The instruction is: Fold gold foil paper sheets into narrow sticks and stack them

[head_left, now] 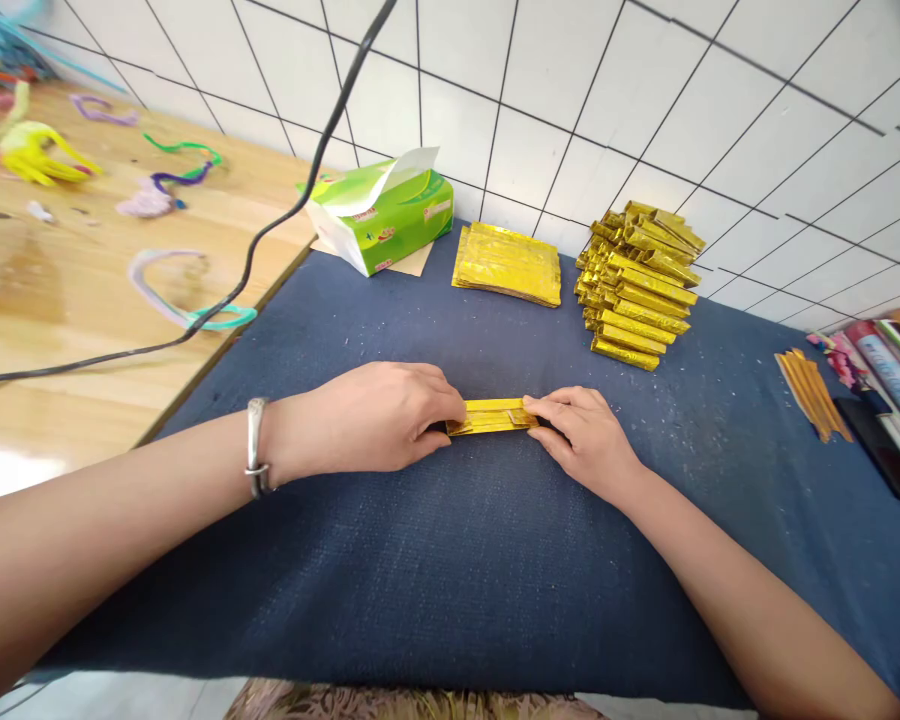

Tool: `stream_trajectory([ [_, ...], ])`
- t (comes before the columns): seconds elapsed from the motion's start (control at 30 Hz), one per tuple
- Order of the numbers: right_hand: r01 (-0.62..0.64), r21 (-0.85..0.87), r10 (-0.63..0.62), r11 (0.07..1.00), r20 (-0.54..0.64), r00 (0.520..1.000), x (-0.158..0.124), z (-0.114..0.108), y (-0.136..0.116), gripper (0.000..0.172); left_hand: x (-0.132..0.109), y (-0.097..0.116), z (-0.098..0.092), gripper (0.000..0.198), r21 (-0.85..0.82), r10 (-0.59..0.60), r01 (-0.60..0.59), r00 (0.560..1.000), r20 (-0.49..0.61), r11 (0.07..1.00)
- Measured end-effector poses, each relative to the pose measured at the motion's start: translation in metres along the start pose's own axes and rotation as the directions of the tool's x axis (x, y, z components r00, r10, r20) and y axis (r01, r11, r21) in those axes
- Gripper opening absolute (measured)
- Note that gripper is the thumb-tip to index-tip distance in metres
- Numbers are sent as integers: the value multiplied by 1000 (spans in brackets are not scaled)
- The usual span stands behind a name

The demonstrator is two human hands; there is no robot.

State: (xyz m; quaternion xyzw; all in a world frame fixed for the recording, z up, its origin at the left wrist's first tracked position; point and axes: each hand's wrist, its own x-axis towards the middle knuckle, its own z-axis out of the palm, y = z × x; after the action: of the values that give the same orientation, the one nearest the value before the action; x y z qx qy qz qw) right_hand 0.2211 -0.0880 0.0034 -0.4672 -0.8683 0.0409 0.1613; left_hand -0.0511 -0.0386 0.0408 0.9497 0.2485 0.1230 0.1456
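Between my hands, on the dark blue cloth (420, 560), lies a narrow folded strip of gold foil paper (487, 416). My left hand (379, 415), with a silver bangle at the wrist, pinches its left end between thumb and fingers. At the right end, my right hand (589, 440) grips the strip the same way. Fold lines run along its length, and a small flap shows near the right end. Beyond the hands is a flat stack of gold foil sheets (508, 262). To the right of that stack stands a pile of folded gold foil strips (637, 290).
A green tissue box (390, 215) sits at the back left, near the tiled wall (555, 110). A black cable (251, 250) hangs across the left side. Pipe cleaners (172, 180) lie on the wooden table (262, 195). At the right are brown strips (814, 395) and a black phone (881, 450).
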Motion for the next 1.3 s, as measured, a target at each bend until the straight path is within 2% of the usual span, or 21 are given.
stream_trajectory([
  [0.1,14,23,-14,1000,-31,999,-1,2,2,27,-2,3,4,16,39,3,-6,998,62,999],
  [0.3,58,67,-54,996,-56,997,-1,5,4,22,-12,4,24,22,50,-15,18,998,-65,999],
  [0.47,-7,128,17,992,-75,997,0,6,2,18,-17,5,35,24,9,-79,81,983,-168,997],
  [0.7,-57,278,93,959,-121,988,8,3,-7,14,-10,10,36,24,-114,-198,178,961,-191,977],
  [1.0,-160,282,197,946,-109,974,18,7,-10,13,-1,9,39,16,-205,-330,288,919,-216,935],
  [1.3,-193,318,239,928,-112,965,20,7,-11,12,-2,6,40,3,-183,-341,307,919,-196,934],
])
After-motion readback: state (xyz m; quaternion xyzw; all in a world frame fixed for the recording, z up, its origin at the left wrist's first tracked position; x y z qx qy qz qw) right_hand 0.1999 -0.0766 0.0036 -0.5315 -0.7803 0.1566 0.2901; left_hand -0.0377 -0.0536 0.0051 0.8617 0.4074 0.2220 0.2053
